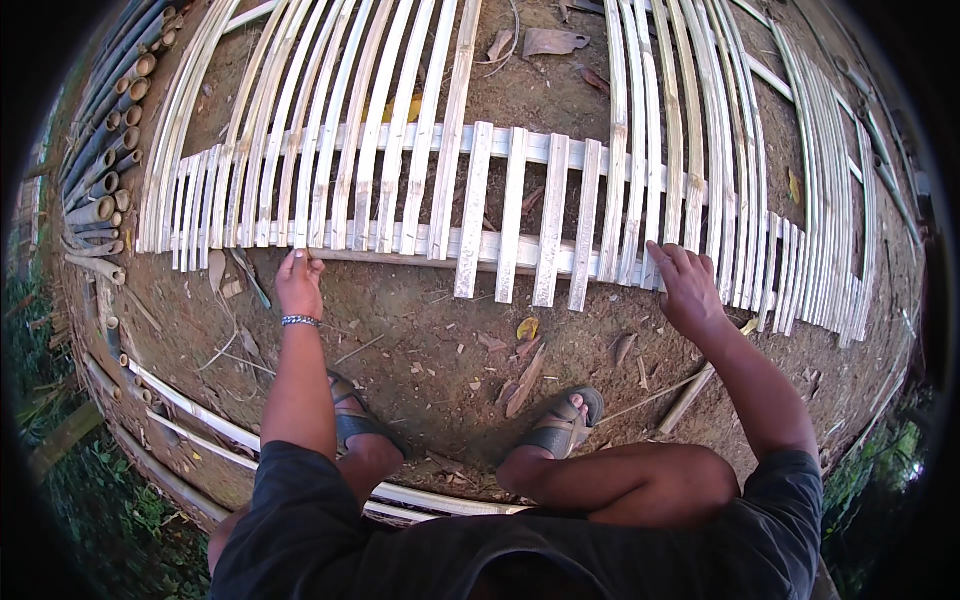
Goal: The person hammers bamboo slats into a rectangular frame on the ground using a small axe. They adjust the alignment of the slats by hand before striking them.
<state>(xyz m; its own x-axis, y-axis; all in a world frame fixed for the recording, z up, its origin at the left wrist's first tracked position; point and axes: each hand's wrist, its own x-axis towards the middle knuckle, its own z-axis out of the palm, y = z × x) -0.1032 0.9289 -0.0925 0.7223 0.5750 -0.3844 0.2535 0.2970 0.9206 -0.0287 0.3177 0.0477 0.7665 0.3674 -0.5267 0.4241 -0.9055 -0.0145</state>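
Pale split-bamboo slats (390, 170) lie side by side in a long panel, over two crosswise bamboo strips (560, 150). My left hand (299, 285) is at the near edge, its fingers curled together at the end of a slat. Farther right, my right hand (688, 288) is closed at the lower end of another slat, index finger stretched along it; its thumb is hidden. Between my hands, several short slats (510, 215) stick out past the near crosswise strip, with wider gaps between them.
Cut bamboo poles (105, 185) are stacked at the far left. Long pale strips (195, 410) lie behind my sandalled feet (555, 425). Brown leaves (526, 380) and chips litter the dirt. A short bamboo piece (687, 400) lies below my right hand. More slats (825, 180) continue at the right.
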